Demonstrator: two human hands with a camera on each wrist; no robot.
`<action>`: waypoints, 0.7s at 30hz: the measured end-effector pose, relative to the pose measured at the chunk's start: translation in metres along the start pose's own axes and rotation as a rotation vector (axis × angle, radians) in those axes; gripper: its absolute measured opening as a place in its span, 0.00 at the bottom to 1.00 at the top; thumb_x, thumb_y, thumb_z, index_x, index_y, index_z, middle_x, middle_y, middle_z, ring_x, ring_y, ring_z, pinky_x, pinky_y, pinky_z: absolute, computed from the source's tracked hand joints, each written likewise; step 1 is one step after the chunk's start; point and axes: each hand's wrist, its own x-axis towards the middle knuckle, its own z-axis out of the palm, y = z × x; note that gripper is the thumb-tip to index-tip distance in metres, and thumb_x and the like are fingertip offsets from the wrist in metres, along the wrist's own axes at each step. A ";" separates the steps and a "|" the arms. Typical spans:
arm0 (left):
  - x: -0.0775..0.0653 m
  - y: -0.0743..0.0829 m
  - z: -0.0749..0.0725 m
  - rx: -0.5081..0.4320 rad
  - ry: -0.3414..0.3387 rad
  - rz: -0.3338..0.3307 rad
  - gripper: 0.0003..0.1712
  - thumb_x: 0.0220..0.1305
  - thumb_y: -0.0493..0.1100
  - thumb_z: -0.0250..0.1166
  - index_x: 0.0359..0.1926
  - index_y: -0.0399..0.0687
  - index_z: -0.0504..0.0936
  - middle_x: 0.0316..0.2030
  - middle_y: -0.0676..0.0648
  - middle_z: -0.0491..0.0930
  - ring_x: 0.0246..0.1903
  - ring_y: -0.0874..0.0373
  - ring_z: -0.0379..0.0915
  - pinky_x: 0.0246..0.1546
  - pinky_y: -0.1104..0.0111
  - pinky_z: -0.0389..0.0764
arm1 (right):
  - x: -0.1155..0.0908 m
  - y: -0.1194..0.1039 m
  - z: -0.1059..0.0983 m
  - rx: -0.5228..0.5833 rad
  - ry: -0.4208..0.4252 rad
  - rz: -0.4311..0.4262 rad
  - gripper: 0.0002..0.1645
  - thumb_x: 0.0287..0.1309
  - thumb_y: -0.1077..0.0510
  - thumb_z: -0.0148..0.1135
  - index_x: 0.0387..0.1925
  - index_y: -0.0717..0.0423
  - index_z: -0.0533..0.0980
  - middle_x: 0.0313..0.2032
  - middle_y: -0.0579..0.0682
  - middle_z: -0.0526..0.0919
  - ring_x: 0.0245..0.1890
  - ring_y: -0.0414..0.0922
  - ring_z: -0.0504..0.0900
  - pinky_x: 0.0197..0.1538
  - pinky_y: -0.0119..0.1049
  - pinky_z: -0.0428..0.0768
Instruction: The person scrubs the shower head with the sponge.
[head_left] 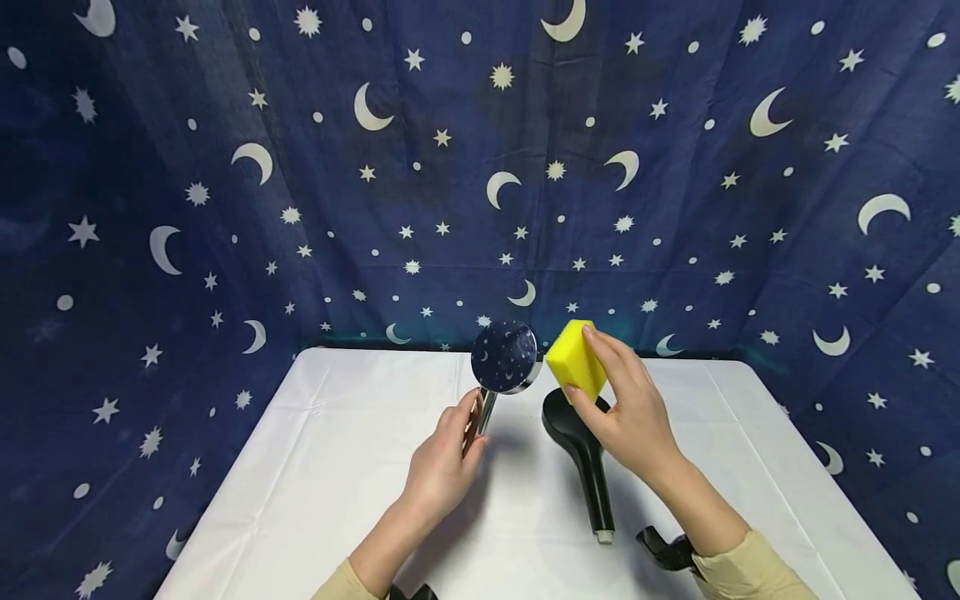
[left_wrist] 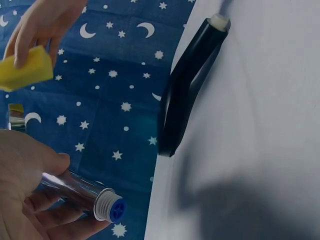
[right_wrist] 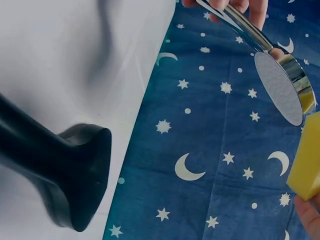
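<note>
My left hand (head_left: 444, 460) grips a chrome hand shower (head_left: 504, 357) by its handle, with the round head raised above the table's far part. In the left wrist view, the threaded handle end (left_wrist: 106, 204) with a blue insert sticks out past my fingers. The pale spray face (right_wrist: 278, 87) shows in the right wrist view. Between thumb and fingers, my right hand (head_left: 636, 417) holds a yellow sponge (head_left: 573, 360) just right of the chrome head, with a small gap between them. Beneath the sponge, a black hand shower (head_left: 588, 467) lies on the table, its head partly overlapped by that hand.
A white cloth (head_left: 337, 483) covers the table. Behind it hangs a dark blue curtain (head_left: 450, 200) with moons and stars, close to the table's back edge. A black wrist mount (head_left: 666, 550) juts from the right sleeve.
</note>
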 end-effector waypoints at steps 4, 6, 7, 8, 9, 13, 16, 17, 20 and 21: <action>-0.003 0.004 0.001 -0.013 -0.030 -0.035 0.41 0.64 0.43 0.74 0.74 0.56 0.65 0.44 0.52 0.76 0.25 0.65 0.70 0.23 0.69 0.73 | 0.012 0.000 0.007 -0.003 -0.012 -0.002 0.45 0.56 0.56 0.75 0.74 0.45 0.68 0.69 0.53 0.71 0.64 0.56 0.71 0.54 0.58 0.80; -0.005 0.006 0.002 -0.034 -0.041 -0.052 0.41 0.64 0.43 0.74 0.75 0.56 0.65 0.45 0.52 0.77 0.28 0.64 0.74 0.25 0.69 0.75 | 0.016 0.000 0.010 -0.012 -0.019 -0.003 0.43 0.57 0.55 0.75 0.73 0.45 0.70 0.69 0.53 0.71 0.65 0.57 0.71 0.54 0.58 0.80; -0.005 0.006 0.003 -0.047 -0.050 -0.061 0.42 0.64 0.43 0.74 0.75 0.55 0.65 0.45 0.52 0.77 0.30 0.64 0.75 0.26 0.69 0.76 | 0.017 0.001 0.012 -0.016 -0.020 0.000 0.42 0.57 0.55 0.74 0.73 0.45 0.71 0.69 0.53 0.71 0.65 0.57 0.70 0.53 0.58 0.80; -0.005 0.007 0.004 -0.062 -0.059 -0.071 0.42 0.64 0.43 0.74 0.75 0.54 0.65 0.46 0.52 0.77 0.32 0.63 0.77 0.27 0.69 0.77 | 0.018 0.001 0.014 -0.017 -0.023 0.000 0.41 0.57 0.54 0.74 0.72 0.46 0.72 0.69 0.53 0.71 0.65 0.58 0.71 0.53 0.57 0.81; -0.006 0.008 0.004 -0.082 -0.068 -0.085 0.42 0.65 0.42 0.73 0.76 0.54 0.64 0.46 0.52 0.77 0.34 0.63 0.79 0.29 0.68 0.79 | 0.018 0.001 0.016 -0.019 -0.027 0.000 0.41 0.57 0.54 0.74 0.72 0.45 0.72 0.69 0.53 0.71 0.64 0.58 0.71 0.53 0.57 0.81; -0.005 0.011 0.004 -0.159 -0.102 -0.146 0.43 0.66 0.43 0.72 0.77 0.55 0.62 0.48 0.52 0.76 0.39 0.61 0.82 0.34 0.67 0.81 | 0.016 0.002 0.026 -0.022 -0.046 -0.030 0.40 0.58 0.53 0.74 0.72 0.46 0.72 0.68 0.55 0.72 0.63 0.58 0.72 0.52 0.55 0.82; -0.004 0.012 0.004 -0.210 -0.127 -0.190 0.43 0.68 0.44 0.71 0.78 0.56 0.61 0.48 0.53 0.76 0.39 0.62 0.81 0.35 0.67 0.80 | 0.012 0.002 0.034 -0.028 -0.041 -0.082 0.40 0.57 0.53 0.74 0.71 0.47 0.73 0.68 0.57 0.72 0.61 0.58 0.73 0.53 0.55 0.80; -0.004 0.012 0.004 -0.227 -0.136 -0.202 0.43 0.68 0.44 0.71 0.78 0.57 0.60 0.48 0.53 0.76 0.39 0.62 0.80 0.35 0.68 0.80 | 0.010 0.002 0.036 -0.033 -0.035 -0.102 0.40 0.57 0.53 0.74 0.71 0.48 0.73 0.67 0.58 0.72 0.61 0.59 0.73 0.54 0.55 0.80; -0.005 0.012 0.004 -0.278 -0.161 -0.241 0.43 0.69 0.45 0.70 0.79 0.57 0.60 0.50 0.53 0.76 0.38 0.62 0.78 0.34 0.69 0.80 | 0.004 0.001 0.044 -0.059 -0.016 -0.179 0.38 0.56 0.52 0.73 0.69 0.49 0.75 0.66 0.59 0.74 0.59 0.59 0.74 0.56 0.56 0.77; -0.005 0.011 0.004 -0.296 -0.168 -0.253 0.43 0.69 0.45 0.70 0.79 0.58 0.59 0.50 0.52 0.76 0.38 0.62 0.78 0.33 0.69 0.80 | 0.001 0.001 0.047 -0.070 -0.013 -0.213 0.37 0.56 0.52 0.72 0.69 0.49 0.75 0.66 0.59 0.74 0.58 0.60 0.75 0.56 0.57 0.77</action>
